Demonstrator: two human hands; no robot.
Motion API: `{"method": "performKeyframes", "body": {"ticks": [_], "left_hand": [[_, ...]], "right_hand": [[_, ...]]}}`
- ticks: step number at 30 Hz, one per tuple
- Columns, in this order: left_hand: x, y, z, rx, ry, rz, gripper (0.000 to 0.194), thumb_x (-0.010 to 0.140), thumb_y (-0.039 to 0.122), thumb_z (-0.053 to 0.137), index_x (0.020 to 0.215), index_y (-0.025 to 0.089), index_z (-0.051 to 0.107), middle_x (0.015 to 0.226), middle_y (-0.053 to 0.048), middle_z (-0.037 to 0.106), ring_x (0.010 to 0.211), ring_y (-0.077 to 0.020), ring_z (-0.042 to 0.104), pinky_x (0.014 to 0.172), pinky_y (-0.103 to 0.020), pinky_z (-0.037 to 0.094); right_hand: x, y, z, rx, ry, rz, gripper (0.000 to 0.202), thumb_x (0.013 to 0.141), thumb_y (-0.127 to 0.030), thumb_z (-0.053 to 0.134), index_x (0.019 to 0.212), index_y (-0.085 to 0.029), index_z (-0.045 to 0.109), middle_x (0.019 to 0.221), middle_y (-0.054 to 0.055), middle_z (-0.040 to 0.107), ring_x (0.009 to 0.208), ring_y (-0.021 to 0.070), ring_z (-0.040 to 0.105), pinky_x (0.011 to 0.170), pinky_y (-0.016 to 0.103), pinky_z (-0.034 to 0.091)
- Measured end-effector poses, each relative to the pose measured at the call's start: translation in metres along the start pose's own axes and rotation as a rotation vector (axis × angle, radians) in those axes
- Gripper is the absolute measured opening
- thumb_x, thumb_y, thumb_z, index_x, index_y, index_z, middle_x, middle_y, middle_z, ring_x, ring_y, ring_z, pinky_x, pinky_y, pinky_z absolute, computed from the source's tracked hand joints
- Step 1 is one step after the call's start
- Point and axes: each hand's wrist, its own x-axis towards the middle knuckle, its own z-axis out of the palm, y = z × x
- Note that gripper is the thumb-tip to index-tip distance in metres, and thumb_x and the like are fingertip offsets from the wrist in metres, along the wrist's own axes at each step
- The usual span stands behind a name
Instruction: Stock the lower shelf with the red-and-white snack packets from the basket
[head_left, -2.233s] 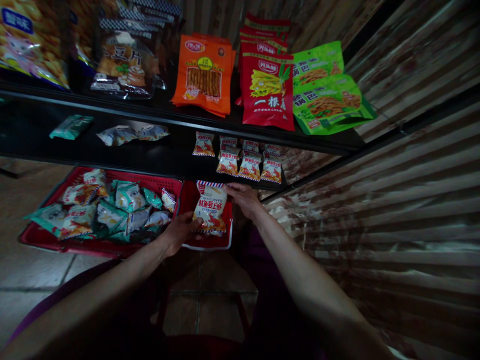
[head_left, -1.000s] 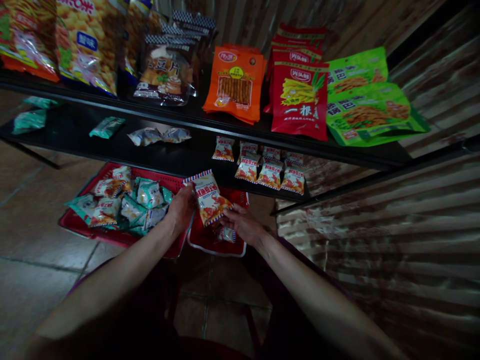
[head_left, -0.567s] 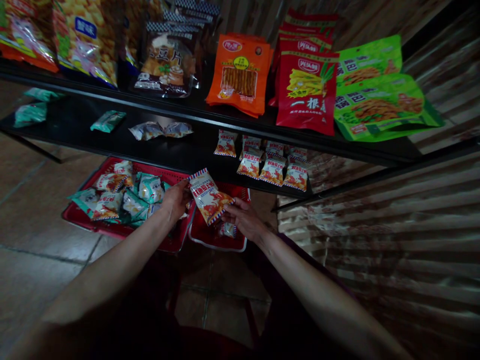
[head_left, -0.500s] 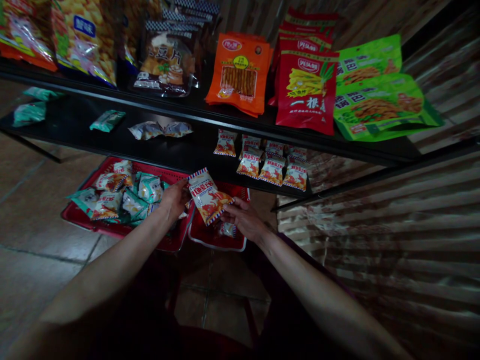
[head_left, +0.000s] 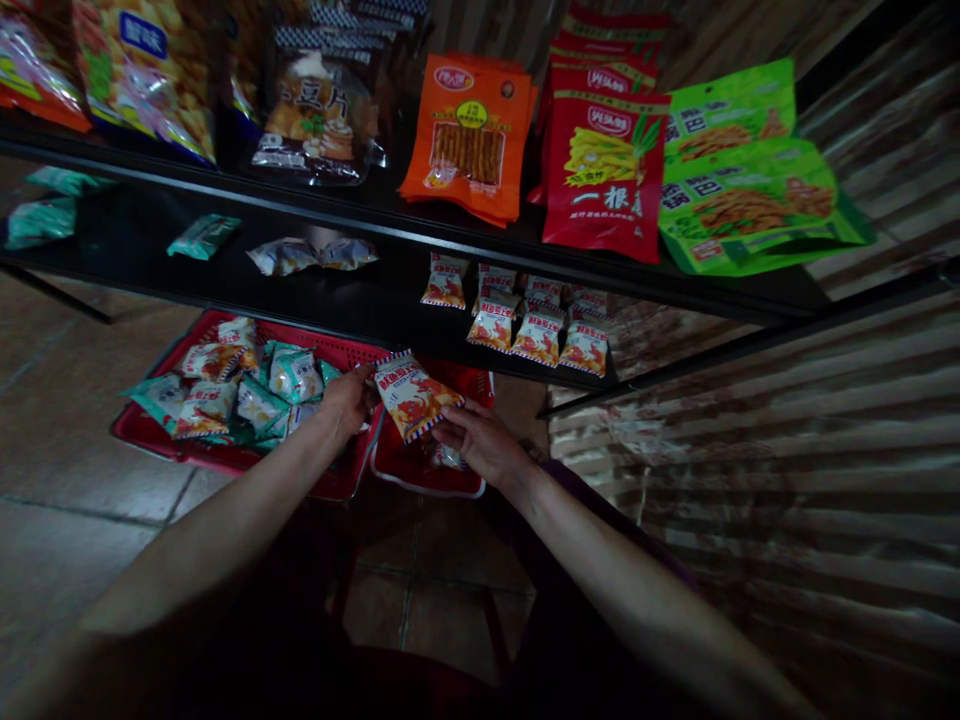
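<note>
Between my two hands is a small white-and-orange snack packet with striped edges, held above a red basket. My left hand grips its upper left corner, the fingertips partly hidden. My right hand pinches its lower right side with thumb and fingers. A further packet lies in the basket under my right hand. To the left, a larger red basket holds several teal packets and several white-and-orange packets.
Similar packets stand in rows on the black lower shelf; silver packets and teal ones lie farther left. The upper shelf carries orange bags, red bags and green bags. A wrinkled patterned cloth borders the right.
The packet in my hands has tipped, its top edge dropping lower and its face turning. The view has shifted slightly, so the shelves sit a little higher and farther left.
</note>
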Motion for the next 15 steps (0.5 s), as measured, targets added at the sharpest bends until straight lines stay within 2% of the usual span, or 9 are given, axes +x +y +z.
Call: {"method": "performKeyframes", "body": {"ticks": [3,8,15], "left_hand": [[0.0017,-0.0025,-0.0001,0.079,-0.018,0.015,0.027,0.076,0.007,0.056,0.055,0.017,0.043,0.039,0.005,0.041,0.032,-0.0087,0.039,0.035,-0.020,0.027],[0.0010,-0.0030,0.0009,0.070,-0.027,-0.027,0.028,0.077,0.009,0.056,0.056,0.018,0.041,0.039,0.007,0.036,0.031,-0.0075,0.036,0.036,-0.019,0.028],[0.0017,-0.0014,-0.0007,-0.029,-0.091,-0.104,0.024,0.075,0.011,0.060,0.059,0.017,0.044,0.040,0.008,0.036,0.030,-0.0050,0.030,0.036,-0.018,0.028]], "right_hand": [[-0.0025,-0.0007,0.0016,0.016,0.026,0.014,0.023,0.055,-0.016,0.080,0.069,-0.017,0.062,0.063,-0.003,0.068,0.053,0.0084,0.063,0.051,0.018,0.053],[-0.0038,-0.0039,0.0017,-0.001,0.042,0.002,0.023,0.056,-0.015,0.080,0.069,-0.016,0.062,0.064,-0.001,0.067,0.057,0.0104,0.066,0.043,0.013,0.047],[-0.0039,-0.0017,-0.0015,-0.038,0.030,-0.024,0.023,0.056,-0.019,0.081,0.071,-0.018,0.063,0.066,-0.002,0.066,0.059,0.0094,0.063,0.051,0.018,0.051]]}}
